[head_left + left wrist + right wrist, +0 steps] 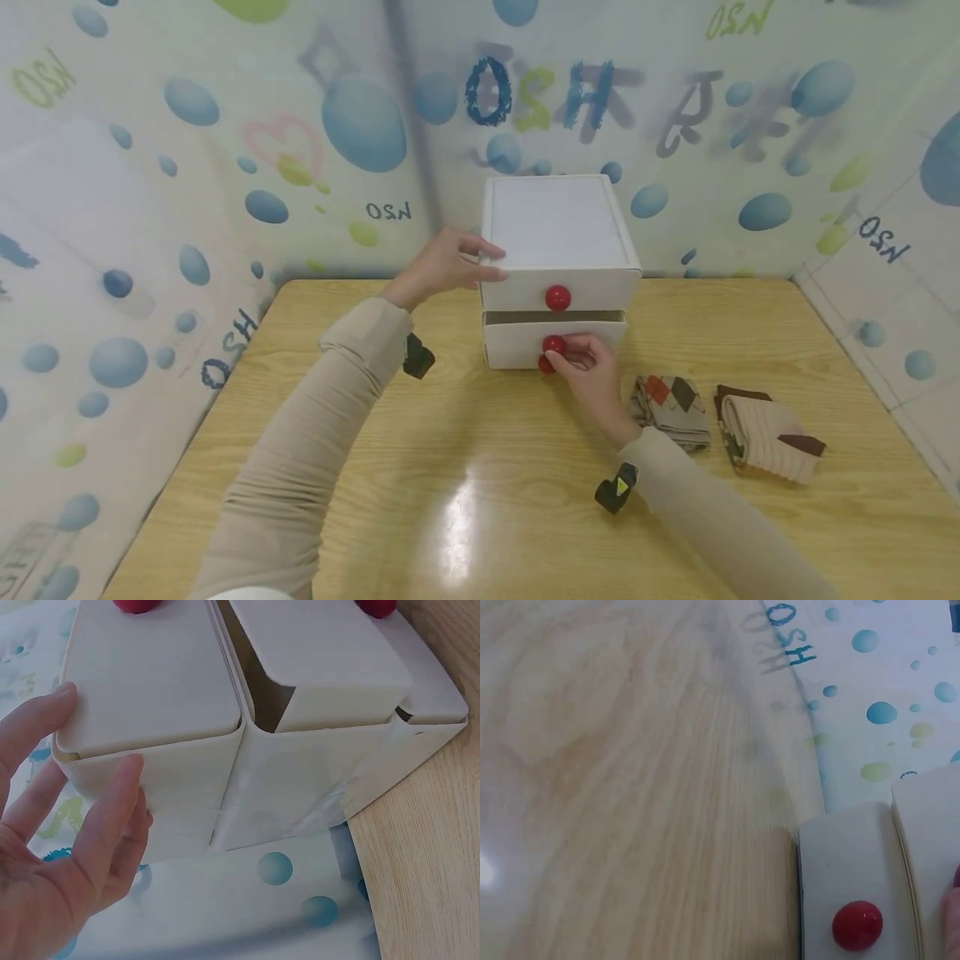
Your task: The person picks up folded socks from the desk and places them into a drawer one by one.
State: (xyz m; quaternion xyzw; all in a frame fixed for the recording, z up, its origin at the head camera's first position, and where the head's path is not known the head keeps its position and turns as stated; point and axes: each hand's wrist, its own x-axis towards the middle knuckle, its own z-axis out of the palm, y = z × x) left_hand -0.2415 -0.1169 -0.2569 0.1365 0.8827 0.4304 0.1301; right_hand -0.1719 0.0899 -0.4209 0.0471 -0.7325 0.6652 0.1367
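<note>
A white drawer box point(558, 221) with red ball knobs stands at the back of the table. My left hand point(447, 265) grips its upper left edge, thumb and fingers bent over the corner; the left wrist view shows the fingertips on its top and side. The middle drawer point(341, 667) is pulled partly out, with a dark gap above its front. My right hand point(592, 379) pinches that drawer's red knob point(553, 344) between thumb and fingers. Below is the bottom drawer's knob point(857, 925). The top drawer's knob point(557, 297) is untouched.
To the right of the box lie a folded argyle sock bundle point(675, 412) and a folded cream ribbed sock bundle point(772, 437) with brown parts. The wooden table point(390, 500) meets a patterned wall covering point(360, 125) behind and at the sides.
</note>
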